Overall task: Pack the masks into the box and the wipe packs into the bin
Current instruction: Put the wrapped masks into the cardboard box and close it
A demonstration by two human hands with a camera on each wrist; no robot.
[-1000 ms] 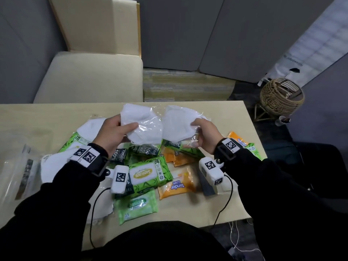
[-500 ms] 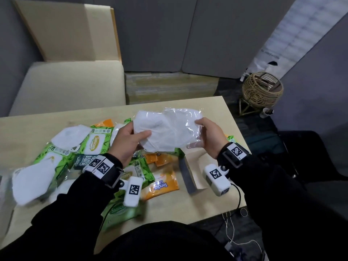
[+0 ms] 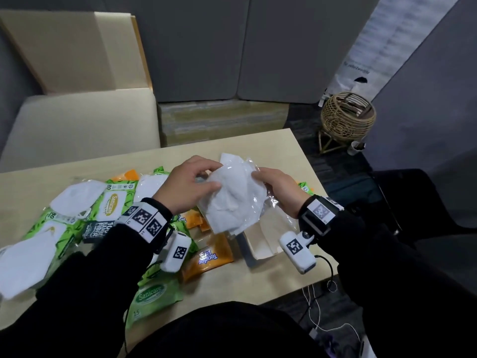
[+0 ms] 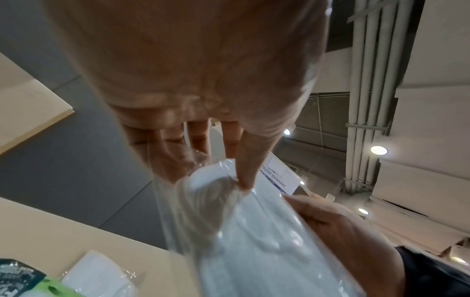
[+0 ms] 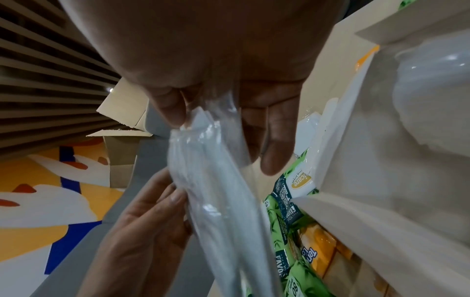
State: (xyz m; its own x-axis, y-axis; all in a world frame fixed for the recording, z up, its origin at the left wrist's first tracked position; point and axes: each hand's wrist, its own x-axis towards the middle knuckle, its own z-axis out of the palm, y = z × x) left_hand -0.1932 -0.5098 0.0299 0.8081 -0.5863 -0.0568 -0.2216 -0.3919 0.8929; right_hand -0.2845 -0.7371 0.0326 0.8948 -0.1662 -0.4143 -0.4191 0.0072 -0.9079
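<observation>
Both hands hold a stack of white masks [image 3: 233,200] in clear wrappers, tilted with its lower end over the open cardboard box [image 3: 265,239] at the table's right. My left hand [image 3: 191,187] pinches the stack's left side, thumb in front [image 4: 211,176]. My right hand [image 3: 278,189] grips the right edge between thumb and fingers [image 5: 223,140]. In the wrist views the wrapped masks [image 4: 254,241] [image 5: 216,191] fill the middle. Two loose masks [image 3: 77,197] [image 3: 25,262] lie at the left. Green wipe packs [image 3: 113,208] and orange wipe packs [image 3: 206,259] lie scattered on the table [image 3: 258,280].
A small green wipe pack [image 3: 152,298] lies near the table's front edge. A beige seat [image 3: 77,125] stands behind the table. On the floor to the right is a wicker basket [image 3: 346,120]. White cables [image 3: 317,306] hang off the table's front right corner.
One second ago each hand held one mask apart. The hands brought them together into one stack and moved it right and down, tilted over the box.
</observation>
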